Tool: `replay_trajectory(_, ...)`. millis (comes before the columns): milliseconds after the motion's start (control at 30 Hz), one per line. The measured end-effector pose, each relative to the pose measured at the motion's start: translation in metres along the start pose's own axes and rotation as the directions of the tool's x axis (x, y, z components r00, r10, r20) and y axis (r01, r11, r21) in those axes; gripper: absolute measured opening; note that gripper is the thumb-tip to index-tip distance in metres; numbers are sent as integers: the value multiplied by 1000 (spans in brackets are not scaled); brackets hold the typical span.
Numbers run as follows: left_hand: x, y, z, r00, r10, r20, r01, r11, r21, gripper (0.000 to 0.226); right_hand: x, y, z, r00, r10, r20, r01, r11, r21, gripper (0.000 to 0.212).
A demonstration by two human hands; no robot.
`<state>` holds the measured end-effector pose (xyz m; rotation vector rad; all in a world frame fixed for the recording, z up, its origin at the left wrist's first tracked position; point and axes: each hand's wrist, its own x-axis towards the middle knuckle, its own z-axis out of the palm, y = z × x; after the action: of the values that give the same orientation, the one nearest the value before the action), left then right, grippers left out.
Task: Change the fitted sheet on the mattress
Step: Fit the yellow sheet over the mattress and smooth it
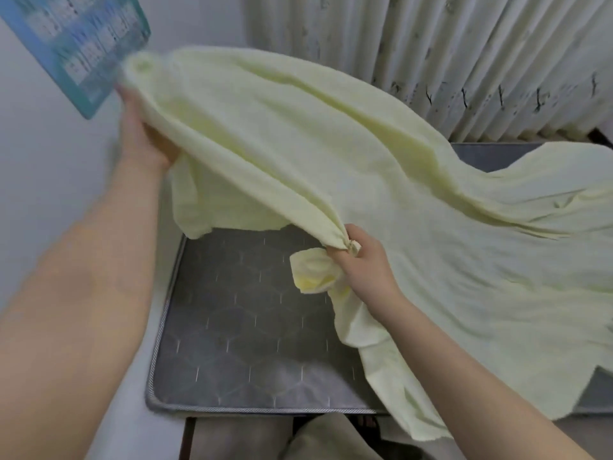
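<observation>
Overhead, a pale yellow fitted sheet (381, 200) is held up off a grey quilted mattress (252, 333), stretched in a taut ridge between two hands. The left hand (142, 134) is raised near the wall (43, 167), its fingers closed around a bunched edge of the cloth, just below a blue-framed poster (76, 44). The right hand (361, 260) sits lower, over the middle of the mattress, fist clenched on a gathered corner whose loose end puffs out beside the knuckles. From that grip the sheet spills rightward, covering the right part of the mattress and hanging over its near edge. The near left corner lies bare, its piped border exposed. The mattress's left side runs close along the wall, and pleated curtains (464, 61) hang just behind its far end.
</observation>
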<state>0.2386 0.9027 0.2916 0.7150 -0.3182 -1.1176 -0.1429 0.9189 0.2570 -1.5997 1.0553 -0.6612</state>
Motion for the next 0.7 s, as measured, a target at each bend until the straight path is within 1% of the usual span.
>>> replay_trajectory(33, -8, -9, -10, 994, -23, -109, 24, 1000, 6, 85, 3, 3, 4, 999, 35, -3, -35, 996, 82, 9)
replay_trajectory(67, -24, -27, -21, 975, -59, -214, 78, 994, 79, 86, 7, 7, 8, 997, 76, -1, -75, 986, 149, 11)
replay_trajectory(100, -44, -54, -34, 937, -82, -341, 141, 978, 152, 85, 10, 11, 11, 993, 120, 7, -119, 974, 195, 11)
replay_trajectory(133, -69, -84, -43, 899, -114, -424, 215, 956, 199, 83, 14, 15, 13, 987, 161, 23, -162, 961, 224, 12)
replay_trajectory(167, -95, -117, -50, 882, -168, -441, 297, 923, 244, 79, 17, 18, 16, 979, 196, 47, -202, 950, 238, 14)
replay_trajectory(200, -117, -148, -54, 865, -253, -432, 391, 880, 268, 75, 19, 21, 19, 972, 223, 76, -235, 942, 239, 15)
replay_trajectory(233, -139, -177, -54, 851, -375, -367, 490, 819, 298, 72, 21, 23, 22, 963, 247, 104, -265, 936, 232, 15)
replay_trajectory(267, -160, -200, -51, 826, -484, -287, 561, 751, 348, 74, 23, 24, 25, 956, 265, 128, -288, 931, 223, 15)
replay_trajectory(300, -176, -221, -50, 804, -556, -212, 588, 687, 426, 84, 24, 26, 28, 949, 280, 145, -306, 929, 210, 14)
replay_trajectory(333, -190, -241, -49, 790, -594, -153, 573, 627, 527, 90, 25, 28, 30, 943, 293, 160, -321, 926, 198, 14)
replay_trajectory(367, -200, -257, -46, 797, -591, -121, 527, 584, 617, 89, 26, 29, 32, 935, 309, 173, -339, 921, 190, 15)
replay_trajectory(400, -207, -268, -41, 819, -551, -159, 492, 532, 689, 81, 26, 30, 33, 927, 326, 185, -359, 914, 190, 18)
replay_trajectory(433, -212, -273, -34, 849, -480, -223, 474, 502, 723, 68, 26, 31, 33, 918, 341, 201, -379, 904, 198, 21)
replay_trajectory(467, -215, -276, -29, 863, -425, -273, 478, 511, 715, 56, 26, 35, 32, 909, 352, 221, -398, 890, 221, 28)
replay_trajectory(533, -220, -277, -25, 857, -396, -328, 510, 570, 645, 35, 25, 45, 27, 899, 354, 257, -424, 852, 308, 45)
replay_trajectory(600, -226, -270, -24, 839, -388, -383, 544, 548, 635, 17, 20, 59, 18, 902, 349, 254, -424, 826, 371, 63)
replay_trajectory(633, -229, -267, -24, 833, -372, -410, 554, 561, 615, 14, 15, 67, 12, 899, 361, 248, -432, 826, 363, 71)
replay_trajectory(700, -234, -262, -21, 816, -330, -474, 559, 657, 506, 21, 0, 89, -1, 878, 389, 279, -456, 857, 240, 83)
